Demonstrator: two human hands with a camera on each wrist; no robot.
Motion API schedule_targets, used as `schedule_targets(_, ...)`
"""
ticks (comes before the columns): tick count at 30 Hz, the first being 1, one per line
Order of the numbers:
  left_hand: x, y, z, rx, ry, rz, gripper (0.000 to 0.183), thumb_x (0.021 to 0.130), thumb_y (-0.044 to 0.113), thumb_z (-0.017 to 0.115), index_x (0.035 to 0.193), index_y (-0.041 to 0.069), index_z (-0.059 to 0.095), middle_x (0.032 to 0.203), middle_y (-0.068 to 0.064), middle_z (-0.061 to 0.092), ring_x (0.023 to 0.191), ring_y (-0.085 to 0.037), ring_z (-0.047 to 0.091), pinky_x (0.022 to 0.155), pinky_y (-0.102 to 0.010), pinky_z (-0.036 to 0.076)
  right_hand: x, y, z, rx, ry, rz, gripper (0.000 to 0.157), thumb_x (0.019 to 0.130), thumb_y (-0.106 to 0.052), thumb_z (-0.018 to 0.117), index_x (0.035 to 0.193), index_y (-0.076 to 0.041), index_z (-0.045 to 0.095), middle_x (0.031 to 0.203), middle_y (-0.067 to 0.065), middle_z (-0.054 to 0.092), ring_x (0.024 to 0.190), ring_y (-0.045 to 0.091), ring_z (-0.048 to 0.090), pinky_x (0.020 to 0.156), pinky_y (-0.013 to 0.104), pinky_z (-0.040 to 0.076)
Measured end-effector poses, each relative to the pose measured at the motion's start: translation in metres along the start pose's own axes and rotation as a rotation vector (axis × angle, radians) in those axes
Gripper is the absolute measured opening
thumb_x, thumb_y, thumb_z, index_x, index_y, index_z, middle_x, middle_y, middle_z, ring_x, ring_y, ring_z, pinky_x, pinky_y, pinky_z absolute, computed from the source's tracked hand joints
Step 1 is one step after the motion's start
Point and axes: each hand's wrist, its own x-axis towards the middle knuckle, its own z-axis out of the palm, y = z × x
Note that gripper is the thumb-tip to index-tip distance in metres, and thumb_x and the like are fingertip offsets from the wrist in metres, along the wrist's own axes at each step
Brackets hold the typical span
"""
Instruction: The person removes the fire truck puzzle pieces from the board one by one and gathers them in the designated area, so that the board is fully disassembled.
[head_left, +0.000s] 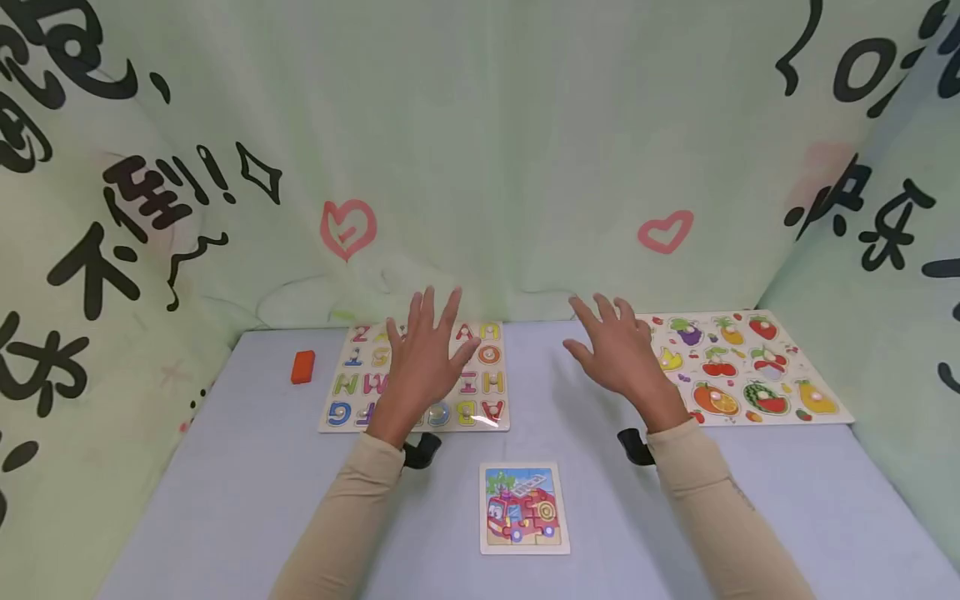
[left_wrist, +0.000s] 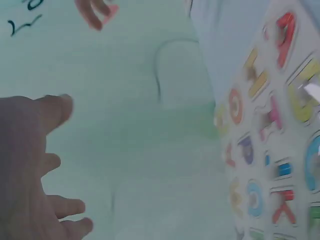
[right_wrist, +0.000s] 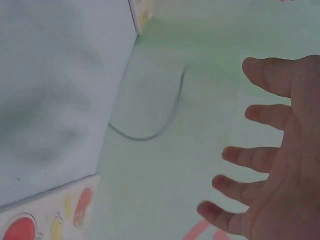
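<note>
Fingers spread, my left hand (head_left: 426, 358) hovers over the alphabet puzzle board (head_left: 487, 408), covering some of its letters in the head view. In the left wrist view that hand (left_wrist: 30, 170) shows at the left with nothing in its grasp. My right hand (head_left: 618, 350) is held up beside the fruit puzzle board (head_left: 817, 375), its fingers apart and holding nothing. The right wrist view shows the same hand (right_wrist: 280, 150) with all its fingers extended. Between the forearms lies a small fire truck jigsaw (head_left: 522, 510) in a pale frame.
An orange-red block (head_left: 303, 367) lies left of the alphabet board. The table (head_left: 225, 500) has a pale cloth and ends at a light green curtain (head_left: 510, 167) with black writing and red hearts. Black wrist straps (head_left: 422, 451) sit at both cuffs.
</note>
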Motion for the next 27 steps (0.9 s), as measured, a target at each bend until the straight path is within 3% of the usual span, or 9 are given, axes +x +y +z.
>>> schedule_targets(4, -0.036, 0.003, 0.002, 0.009, -0.001, 0.099, 0.077, 0.096, 0.037, 0.073, 0.160, 0.018, 0.036, 0.160, -0.023, 0.036, 0.148, -0.039, 0.033, 0.115, -0.068, 0.025, -0.025, -0.013, 0.012, 0.070, -0.050, -0.127, 0.059, 0.097, -0.021, 0.070, 0.150, -0.005, 0.049, 0.146, 0.029, 0.048, 0.135, 0.049, 0.041, 0.103, 0.065, 0.044)
schedule_targets(7, -0.069, 0.004, 0.007, 0.029, -0.095, 0.187, 0.066, 0.091, 0.035, 0.079, 0.150, 0.017, 0.054, 0.148, -0.020, 0.052, 0.136, -0.038, 0.050, 0.111, -0.060, 0.039, -0.045, -0.024, 0.025, 0.142, -0.163, -0.209, 0.053, 0.095, -0.018, 0.073, 0.144, -0.005, 0.057, 0.135, 0.023, 0.058, 0.125, 0.041, 0.054, 0.098, 0.057, 0.051)
schedule_targets(9, -0.090, 0.004, 0.011, 0.039, -0.207, 0.240, 0.061, 0.088, 0.037, 0.081, 0.143, 0.018, 0.061, 0.145, -0.018, 0.057, 0.132, -0.037, 0.055, 0.108, -0.055, 0.044, -0.055, -0.032, 0.033, 0.176, -0.254, -0.244, 0.048, 0.094, -0.017, 0.074, 0.139, -0.006, 0.061, 0.130, 0.018, 0.062, 0.117, 0.035, 0.059, 0.096, 0.052, 0.054)
schedule_targets(12, -0.115, 0.004, 0.018, 0.050, -0.420, 0.281, 0.065, 0.084, 0.045, 0.083, 0.142, 0.026, 0.063, 0.149, -0.014, 0.053, 0.136, -0.034, 0.051, 0.108, -0.056, 0.044, -0.062, -0.043, 0.046, 0.210, -0.375, -0.279, 0.043, 0.092, -0.014, 0.077, 0.133, -0.008, 0.066, 0.123, 0.012, 0.063, 0.104, 0.025, 0.062, 0.091, 0.046, 0.056)
schedule_targets(14, -0.127, 0.005, 0.022, 0.058, -0.541, 0.289, 0.071, 0.081, 0.049, 0.084, 0.146, 0.032, 0.059, 0.155, -0.013, 0.047, 0.143, -0.034, 0.043, 0.109, -0.058, 0.042, -0.064, -0.050, 0.053, 0.222, -0.441, -0.282, 0.041, 0.090, -0.012, 0.077, 0.130, -0.009, 0.068, 0.119, 0.009, 0.063, 0.097, 0.021, 0.061, 0.087, 0.042, 0.057)
schedule_targets(16, -0.133, 0.006, 0.027, 0.063, -0.617, 0.280, 0.077, 0.080, 0.052, 0.084, 0.149, 0.038, 0.054, 0.160, -0.011, 0.040, 0.148, -0.033, 0.035, 0.111, -0.061, 0.037, -0.065, -0.055, 0.059, 0.224, -0.486, -0.284, 0.040, 0.089, -0.010, 0.078, 0.128, -0.010, 0.070, 0.116, 0.007, 0.063, 0.091, 0.019, 0.059, 0.083, 0.039, 0.057)
schedule_targets(19, -0.138, 0.007, 0.034, 0.064, -0.648, 0.259, 0.079, 0.079, 0.054, 0.083, 0.150, 0.041, 0.050, 0.164, -0.008, 0.034, 0.151, -0.033, 0.027, 0.114, -0.064, 0.032, -0.066, -0.060, 0.067, 0.215, -0.523, -0.302, 0.041, 0.088, -0.009, 0.079, 0.128, -0.012, 0.071, 0.113, 0.004, 0.062, 0.086, 0.016, 0.057, 0.079, 0.035, 0.056)
schedule_targets(27, -0.141, 0.007, 0.043, 0.054, -0.608, 0.231, 0.076, 0.081, 0.053, 0.081, 0.150, 0.041, 0.051, 0.165, -0.006, 0.033, 0.153, -0.032, 0.026, 0.114, -0.066, 0.029, -0.066, -0.066, 0.077, 0.194, -0.515, -0.382, 0.042, 0.088, -0.012, 0.080, 0.128, -0.015, 0.071, 0.108, 0.001, 0.059, 0.081, 0.012, 0.055, 0.074, 0.030, 0.054)
